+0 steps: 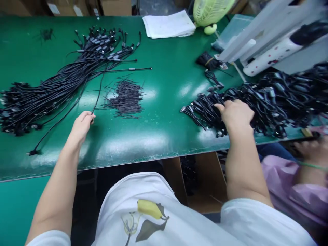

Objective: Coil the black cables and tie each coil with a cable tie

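My left hand [83,124] is closed in a pinch on a black cable [99,90], whose upper stretch rises toward the loose cables. A long heap of straight black cables [74,73] with plug ends lies beyond and left of that hand. To its right is a pile of short black ties [128,97]. My right hand [237,114] rests over a heap of coiled, bundled black cables [266,99], thumb stretched out to the left and apart from the fingers. The other fingertips are partly hidden among the bundles.
On the green table [164,130] lie white papers [169,24] and a banded black bundle [208,61]. A green fan [212,12] stands at the back. An open cardboard box [207,181] is below the edge. At right is another person's pink sleeve [279,177].
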Demonstrator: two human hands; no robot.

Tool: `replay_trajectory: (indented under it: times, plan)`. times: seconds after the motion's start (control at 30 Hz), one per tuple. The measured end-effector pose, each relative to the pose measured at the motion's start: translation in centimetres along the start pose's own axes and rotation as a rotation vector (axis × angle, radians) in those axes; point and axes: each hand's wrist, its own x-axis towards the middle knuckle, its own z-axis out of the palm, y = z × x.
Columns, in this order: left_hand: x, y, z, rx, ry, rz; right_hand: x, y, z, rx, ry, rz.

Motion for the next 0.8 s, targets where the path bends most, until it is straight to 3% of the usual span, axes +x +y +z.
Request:
replay_trajectory:
  times: [0.1, 0.17, 0.27, 0.33, 0.4, 0.5, 0.57, 0.67, 0.73, 0.8]
  plan:
    - [-1.6, 2.1, -0.7, -0.426, -0.141, 0.016, -0.9, -2.6, -1.1, 0.042, 0.196, -0.035]
    - [-3.2, 3.8, -1.0, -0.582, -0.287, 0.049, -2.6, -6.4, -1.9, 0.233, 0.282, -0.260]
    - [-6.2, 6.6, -1.2, -0.708, -0.475, 0.122, -5.5, -15.7, -2.9, 0.678, 0.056, -0.853]
    - [-8.6, 8.2, -1.7, -0.733, -0.576, 0.167, -6.6, -23.3, -3.4, 0.819, -0.001, -1.125]
    - [-11.0, 9.0, -2.9, -0.710, -0.668, 0.190, -6.0, -30.7, -3.9, 0.832, 0.018, -1.256]
    - [-13.8, 8.1, -5.8, -0.737, -0.664, 0.195, -3.0, -38.3, -5.9, 0.697, -0.079, -1.210]
    - [-14.8, 6.2, -7.8, -0.799, -0.507, 0.153, -1.1, -40.3, -8.2, 0.711, -0.039, -1.135]
    - [-15.5, 2.3, -9.9, -0.815, -0.274, 0.009, 0.1, -39.4, -12.5, 0.868, 0.141, -1.082]
    - [-15.8, 0.0, -10.4, -0.815, -0.254, -0.023, 0.1, -37.5, -15.0, 1.003, 0.291, -1.123]
    - [-15.9, -1.4, -10.3, -0.845, -0.273, 0.049, 0.1, -35.7, -16.8, 1.069, 0.446, -1.181]
